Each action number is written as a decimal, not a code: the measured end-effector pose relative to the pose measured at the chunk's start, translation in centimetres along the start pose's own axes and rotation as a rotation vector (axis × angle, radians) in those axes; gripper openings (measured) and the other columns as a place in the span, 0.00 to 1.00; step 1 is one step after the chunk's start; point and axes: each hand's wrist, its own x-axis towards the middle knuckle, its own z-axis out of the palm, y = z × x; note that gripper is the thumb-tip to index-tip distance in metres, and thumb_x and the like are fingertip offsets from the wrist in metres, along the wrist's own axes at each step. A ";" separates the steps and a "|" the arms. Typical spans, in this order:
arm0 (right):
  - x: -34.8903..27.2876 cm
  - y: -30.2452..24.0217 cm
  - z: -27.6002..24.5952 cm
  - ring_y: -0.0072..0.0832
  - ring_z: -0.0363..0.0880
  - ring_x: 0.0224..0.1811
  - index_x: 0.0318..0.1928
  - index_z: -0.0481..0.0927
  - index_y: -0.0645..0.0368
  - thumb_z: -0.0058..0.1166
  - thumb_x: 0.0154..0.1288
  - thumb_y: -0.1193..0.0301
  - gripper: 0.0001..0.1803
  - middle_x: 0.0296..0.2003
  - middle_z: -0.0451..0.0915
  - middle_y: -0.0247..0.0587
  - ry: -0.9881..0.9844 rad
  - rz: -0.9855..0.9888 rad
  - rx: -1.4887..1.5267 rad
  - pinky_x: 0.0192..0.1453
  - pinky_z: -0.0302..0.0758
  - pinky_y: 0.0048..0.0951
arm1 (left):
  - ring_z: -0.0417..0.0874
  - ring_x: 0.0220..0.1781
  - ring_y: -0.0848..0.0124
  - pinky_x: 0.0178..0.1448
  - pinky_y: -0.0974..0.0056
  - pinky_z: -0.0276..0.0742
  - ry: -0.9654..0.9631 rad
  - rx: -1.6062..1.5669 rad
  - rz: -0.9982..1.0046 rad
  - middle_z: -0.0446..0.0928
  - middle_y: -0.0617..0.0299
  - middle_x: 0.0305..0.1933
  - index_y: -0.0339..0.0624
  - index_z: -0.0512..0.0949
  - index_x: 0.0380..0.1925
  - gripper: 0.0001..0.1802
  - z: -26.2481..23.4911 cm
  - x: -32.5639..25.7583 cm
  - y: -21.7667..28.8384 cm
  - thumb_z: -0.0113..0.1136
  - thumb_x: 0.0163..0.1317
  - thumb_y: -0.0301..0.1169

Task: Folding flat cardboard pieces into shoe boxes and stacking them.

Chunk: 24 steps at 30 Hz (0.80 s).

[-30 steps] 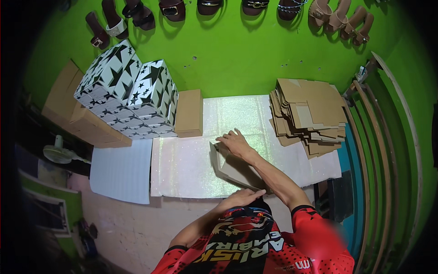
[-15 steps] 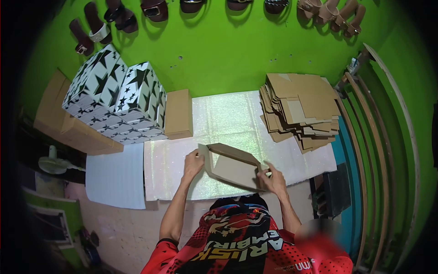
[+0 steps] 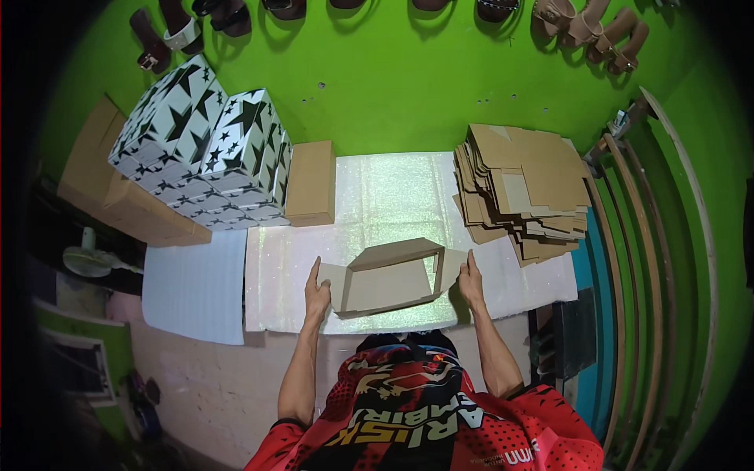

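A brown cardboard box (image 3: 389,292), unfolded into a frame with its middle open, is held between my hands just over the table's front half. Its end flaps stick out to either side. My left hand (image 3: 317,295) pinches the left flap, thumb toward the box. At the other end, my right hand (image 3: 471,284) grips the right flap near its outer edge. Through the box's opening the shiny table cover (image 3: 393,188) shows. Fingers behind the flaps are partly hidden.
Flattened brown cardboard (image 3: 534,180) lies stacked at the back right. White boxes with black stars (image 3: 236,157) are piled at the left, beside an upright brown box (image 3: 311,184). Sandals (image 3: 581,27) hang on the green wall. Wooden rails (image 3: 652,235) stand right.
The box has turned from a slant to nearly level, and its end flaps now spread outward. My left hand has moved slightly left and down; my right hand has risen a little.
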 end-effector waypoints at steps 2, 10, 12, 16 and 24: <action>0.4 1.6 0.6 0.50 0.58 0.83 0.81 0.54 0.69 0.37 0.82 0.66 0.34 0.79 0.60 0.65 -0.103 0.055 0.032 0.84 0.55 0.36 | 0.72 0.76 0.56 0.77 0.61 0.67 -0.008 -0.041 -0.013 0.66 0.43 0.80 0.43 0.61 0.81 0.40 0.0 0.3 -0.4 0.50 0.67 0.16; -3.0 -1.4 0.5 0.59 0.63 0.76 0.78 0.65 0.63 0.45 0.77 0.59 0.34 0.73 0.66 0.63 0.137 -0.452 -0.176 0.82 0.56 0.52 | 0.73 0.76 0.57 0.78 0.61 0.66 0.133 -0.301 -0.156 0.69 0.47 0.78 0.38 0.64 0.79 0.36 0.2 0.7 -2.7 0.55 0.69 0.20; -4.5 -3.1 -0.4 0.55 0.64 0.76 0.74 0.72 0.58 0.53 0.73 0.52 0.35 0.72 0.68 0.59 0.003 -0.707 -0.298 0.82 0.57 0.53 | 0.73 0.76 0.57 0.78 0.61 0.66 0.143 -0.285 -0.134 0.69 0.47 0.78 0.37 0.65 0.79 0.36 0.1 0.3 -2.7 0.56 0.70 0.20; -6.1 -5.3 0.8 0.52 0.76 0.69 0.66 0.81 0.53 0.73 0.56 0.44 0.41 0.68 0.76 0.51 -0.203 -0.989 -0.413 0.74 0.73 0.51 | 0.74 0.73 0.59 0.76 0.61 0.67 0.191 -0.300 -0.059 0.69 0.47 0.77 0.38 0.68 0.77 0.34 1.1 0.4 -2.4 0.59 0.70 0.21; -8.4 -1.6 1.4 0.43 0.76 0.72 0.64 0.84 0.47 0.64 0.71 0.61 0.23 0.68 0.80 0.42 -0.492 -1.120 -0.524 0.78 0.71 0.50 | 0.74 0.72 0.58 0.73 0.64 0.69 0.278 -0.318 -0.097 0.67 0.44 0.78 0.43 0.71 0.75 0.31 0.2 0.4 -3.0 0.59 0.71 0.22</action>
